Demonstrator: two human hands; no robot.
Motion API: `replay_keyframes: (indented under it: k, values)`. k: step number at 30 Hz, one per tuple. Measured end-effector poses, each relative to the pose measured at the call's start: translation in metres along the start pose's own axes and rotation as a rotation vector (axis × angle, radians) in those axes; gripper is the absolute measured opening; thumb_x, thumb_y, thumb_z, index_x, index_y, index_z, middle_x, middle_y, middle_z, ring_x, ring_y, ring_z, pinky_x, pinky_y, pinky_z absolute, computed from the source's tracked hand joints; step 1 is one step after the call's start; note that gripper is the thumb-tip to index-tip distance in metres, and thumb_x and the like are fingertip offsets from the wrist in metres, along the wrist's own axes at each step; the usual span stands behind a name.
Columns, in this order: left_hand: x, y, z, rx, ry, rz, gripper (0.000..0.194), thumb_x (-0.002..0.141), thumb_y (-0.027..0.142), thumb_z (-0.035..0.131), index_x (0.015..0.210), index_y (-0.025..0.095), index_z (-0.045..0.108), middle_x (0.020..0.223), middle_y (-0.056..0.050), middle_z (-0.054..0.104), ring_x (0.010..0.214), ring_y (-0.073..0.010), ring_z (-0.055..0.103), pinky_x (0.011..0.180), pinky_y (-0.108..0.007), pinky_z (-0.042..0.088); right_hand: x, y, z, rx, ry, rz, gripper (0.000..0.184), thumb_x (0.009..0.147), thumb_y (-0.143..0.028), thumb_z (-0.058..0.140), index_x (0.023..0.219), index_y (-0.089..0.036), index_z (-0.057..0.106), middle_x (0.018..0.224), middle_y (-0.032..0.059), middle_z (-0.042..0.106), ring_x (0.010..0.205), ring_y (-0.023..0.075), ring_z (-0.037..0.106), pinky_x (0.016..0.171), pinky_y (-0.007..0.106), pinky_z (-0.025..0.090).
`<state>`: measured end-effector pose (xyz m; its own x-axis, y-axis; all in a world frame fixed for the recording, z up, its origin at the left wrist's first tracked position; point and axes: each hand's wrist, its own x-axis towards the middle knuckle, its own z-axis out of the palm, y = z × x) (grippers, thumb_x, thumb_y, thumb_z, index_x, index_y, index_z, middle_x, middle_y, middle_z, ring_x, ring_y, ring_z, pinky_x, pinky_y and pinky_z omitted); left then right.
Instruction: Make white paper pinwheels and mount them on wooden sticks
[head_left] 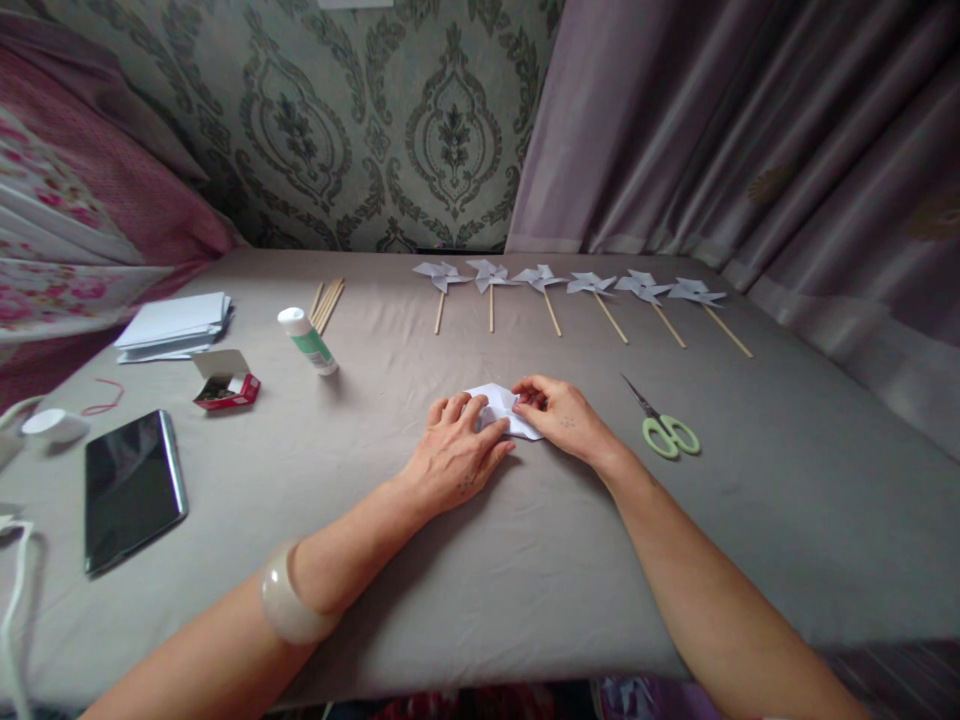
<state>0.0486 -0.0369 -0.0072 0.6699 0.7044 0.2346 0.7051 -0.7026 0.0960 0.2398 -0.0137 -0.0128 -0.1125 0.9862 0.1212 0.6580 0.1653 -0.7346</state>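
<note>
A folded piece of white paper (491, 390) lies on the cloth-covered table in front of me. My left hand (459, 452) rests across its near left part, fingers apart and pressing down. Thumb and fingertips of my right hand (562, 415) are pinched together on the paper's right side. Parts of the sheet are hidden beneath both hands. To the right of my right hand lie scissors with green handles (671, 437), blades slightly apart. A glue stick (307, 340) with a white cap stands up to the left.
Several paper pinwheels on sticks (541, 280) lie in a row at the back. Loose wooden sticks (328, 305), a stack of white paper (176, 325), a small red box of pins or similar bits (229, 385), a tablet (135, 490) and a white cable (15, 600) are on the left.
</note>
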Motion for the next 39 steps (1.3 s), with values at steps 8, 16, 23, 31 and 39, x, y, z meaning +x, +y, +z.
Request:
replay_keyframes:
  k: [8,16,23,31,39]
  values:
    - [0.000,0.000,0.001,-0.002,0.009,-0.001,0.038,0.095,0.042,0.036,0.121,0.027,0.059,0.127,-0.013,0.050,0.117,-0.0305,0.043,0.095,-0.049,0.035,0.000,-0.001,0.003,-0.059,0.019,0.004,0.021,0.073,-0.017,0.064,0.093,-0.016,0.068,0.080,0.0030,0.067,0.067,0.0127,0.058,0.068,0.025,0.045]
    - [0.000,0.000,-0.001,-0.009,-0.005,-0.002,0.040,0.095,0.043,0.034,0.121,0.026,0.059,0.128,-0.013,0.049,0.118,-0.0306,0.042,0.096,-0.049,0.033,0.001,-0.001,0.004,-0.111,0.021,0.000,0.021,0.072,-0.017,0.065,0.093,-0.016,0.068,0.080,0.0035,0.067,0.070,0.0134,0.058,0.069,0.026,0.044]
    - [0.000,0.000,0.001,0.009,-0.001,0.002,0.040,0.095,0.044,0.034,0.120,0.027,0.059,0.127,-0.012,0.049,0.118,-0.0297,0.041,0.096,-0.048,0.033,0.003,-0.005,0.003,-0.174,0.003,0.035,0.021,0.073,-0.020,0.064,0.093,-0.018,0.067,0.082,0.0037,0.068,0.071,0.0145,0.059,0.069,0.027,0.044]
    - [0.003,-0.006,-0.002,-0.145,0.080,-0.068,0.038,0.095,0.042,0.037,0.111,0.026,0.067,0.121,-0.010,0.057,0.112,-0.0270,0.047,0.094,-0.046,0.036,0.005,-0.008,0.001,-0.326,0.014,0.030,0.036,0.072,-0.027,0.062,0.107,-0.018,0.062,0.107,0.0091,0.061,0.096,0.0214,0.057,0.084,0.031,0.041]
    - [0.010,-0.037,-0.003,-0.410,0.294,-0.464,0.044,0.096,0.044,0.035,0.093,0.018,0.071,0.101,-0.008,0.067,0.099,-0.0217,0.055,0.092,-0.039,0.040,0.024,-0.022,-0.009,-0.467,-0.203,0.000,0.048,0.068,-0.024,0.062,0.116,-0.021,0.057,0.111,0.0072,0.065,0.111,0.0288,0.047,0.091,0.039,0.032]
